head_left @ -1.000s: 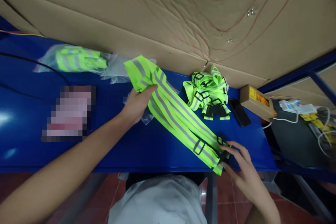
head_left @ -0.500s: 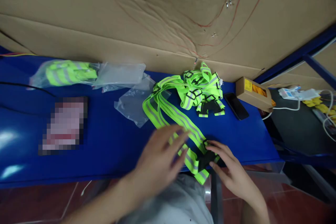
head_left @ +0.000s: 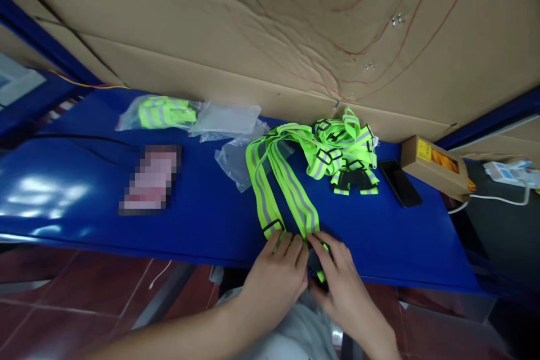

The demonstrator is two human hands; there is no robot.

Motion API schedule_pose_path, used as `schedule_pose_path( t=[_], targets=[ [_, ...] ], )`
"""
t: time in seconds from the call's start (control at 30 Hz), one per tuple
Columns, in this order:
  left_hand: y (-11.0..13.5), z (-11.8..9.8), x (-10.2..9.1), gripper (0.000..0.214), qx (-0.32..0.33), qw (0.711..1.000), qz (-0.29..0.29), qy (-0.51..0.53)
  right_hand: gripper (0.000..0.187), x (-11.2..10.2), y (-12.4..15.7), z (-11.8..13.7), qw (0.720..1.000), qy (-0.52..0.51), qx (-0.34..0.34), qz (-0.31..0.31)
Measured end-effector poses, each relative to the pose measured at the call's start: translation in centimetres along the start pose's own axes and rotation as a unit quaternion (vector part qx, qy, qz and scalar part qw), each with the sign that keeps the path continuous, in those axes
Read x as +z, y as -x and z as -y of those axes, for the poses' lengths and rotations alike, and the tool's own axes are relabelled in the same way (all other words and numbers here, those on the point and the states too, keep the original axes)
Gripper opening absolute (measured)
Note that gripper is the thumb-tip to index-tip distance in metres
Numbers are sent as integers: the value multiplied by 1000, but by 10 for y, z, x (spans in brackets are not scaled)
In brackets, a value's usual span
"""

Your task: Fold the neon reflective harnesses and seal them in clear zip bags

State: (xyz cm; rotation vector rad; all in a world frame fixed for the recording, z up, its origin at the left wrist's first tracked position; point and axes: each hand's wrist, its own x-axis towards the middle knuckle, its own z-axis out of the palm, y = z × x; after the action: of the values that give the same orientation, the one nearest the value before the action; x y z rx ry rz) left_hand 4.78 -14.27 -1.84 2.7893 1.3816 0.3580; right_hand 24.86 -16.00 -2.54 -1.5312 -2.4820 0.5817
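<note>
Neon-yellow reflective straps [head_left: 291, 177] with a grey stripe run from the back of the blue table to its front edge, where both my hands are. My left hand [head_left: 280, 270] is closed over the left strap end, just below a black buckle [head_left: 272, 227]. Beside it, my right hand [head_left: 337, 270] is closed on the right strap end by a black patch [head_left: 314, 263], which the fingers partly cover. The two hands nearly touch. Behind them, the straps lead to a tangled heap of similar straps [head_left: 346, 143] with black buckles.
Along the back of the blue table [head_left: 202, 191] lie a bagged strap bundle [head_left: 162, 112] and clear plastic bags [head_left: 228, 119]. A blurred-out flat item [head_left: 152, 177] lies left. To the right are a black phone [head_left: 400, 183] and a cardboard box [head_left: 434, 166]. Cardboard [head_left: 211, 56] walls the back.
My left hand has come down from above the straps and closed on the left strap end. The strap ends have shifted left with my right hand. The view has swung left.
</note>
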Motion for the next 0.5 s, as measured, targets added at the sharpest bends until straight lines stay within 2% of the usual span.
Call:
schedule_pose_path(
  t=[0.17, 0.23, 0.3, 0.37, 0.4, 0.47, 0.5],
  targets=[
    [-1, 5, -4, 20, 85, 996, 21, -26, 65, 5, -2, 7, 1000, -4, -27, -7],
    [-1, 11, -12, 14, 84, 996, 8, -3, 57, -1, 0, 4, 999, -9, -38, -25],
    [2, 21, -26, 13, 66, 996, -35, 51, 51, -10, 3, -4, 996, -32, -36, -75],
    [11, 37, -44, 22, 26, 984, -94, 148, 47, -19, 10, -16, 986, -71, -14, -147],
    [18, 47, -54, 30, -4, 969, -124, 213, 47, -24, 15, -23, 977, -95, -2, -190],
    [35, 70, -74, 42, -115, 922, -183, 322, 52, -35, 28, -36, 948, -136, 18, -287],
    [43, 82, -84, 48, -184, 892, -190, 367, 56, -42, 35, -42, 927, -147, 31, -343]
  ],
)
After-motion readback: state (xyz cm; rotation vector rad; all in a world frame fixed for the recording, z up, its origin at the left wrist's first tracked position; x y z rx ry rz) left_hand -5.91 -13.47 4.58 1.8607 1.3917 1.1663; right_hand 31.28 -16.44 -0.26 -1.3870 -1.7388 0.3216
